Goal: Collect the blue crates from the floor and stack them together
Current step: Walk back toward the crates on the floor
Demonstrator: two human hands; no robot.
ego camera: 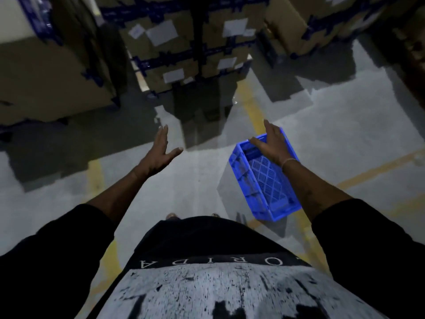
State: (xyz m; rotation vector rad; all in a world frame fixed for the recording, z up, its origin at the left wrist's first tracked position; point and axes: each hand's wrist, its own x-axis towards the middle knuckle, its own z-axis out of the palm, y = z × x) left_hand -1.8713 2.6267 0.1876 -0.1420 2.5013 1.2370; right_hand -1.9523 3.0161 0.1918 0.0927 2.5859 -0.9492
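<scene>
Right hand (272,143) spread flat, fingers extended, over the far end of the blue crate (264,178); touching or just above the rim, cannot tell; nothing held. Left hand (158,155) open, palm turned inward, empty, well apart from the crate. Crate sits on grey floor (200,176) across a yellow line (253,111). Bare floor between the hands. Stacked cardboard boxes (184,42) close off the far side. Dim, blurred; crate's near-right corner hidden by forearm.
</scene>
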